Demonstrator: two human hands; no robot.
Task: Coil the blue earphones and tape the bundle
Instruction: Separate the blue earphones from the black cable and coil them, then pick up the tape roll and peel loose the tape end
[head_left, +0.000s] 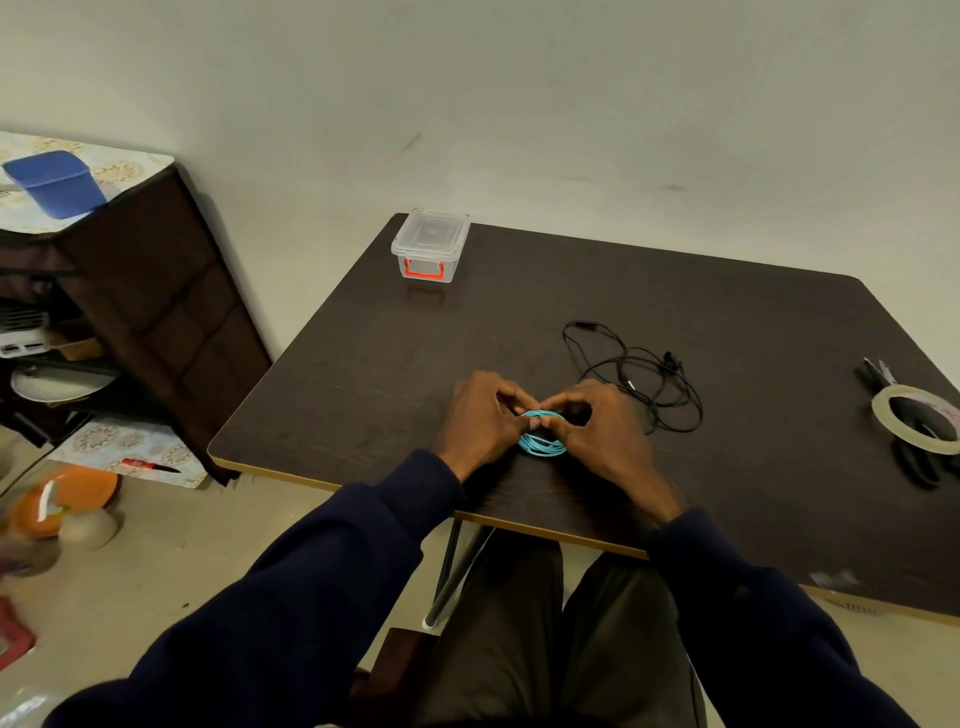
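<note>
Head view: the blue earphones (543, 444) form a tight round coil on the table (337, 374), just below frame centre. The left hand (480, 418) and right hand (605, 426) pinch its top edge between fingertips. Black earphones (639, 376) lie loose right of centre; tape (917, 421) and scissors (914, 452) far right; a clear box (431, 244) above.

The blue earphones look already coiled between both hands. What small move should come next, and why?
Probably keep the left hand pinching the blue earphones and free the right hand to reach for the tape roll at the right side of the table. The coil looks finished, both hands hold it together, and I can see no tape on it, though the fingers hide part of it.
</note>
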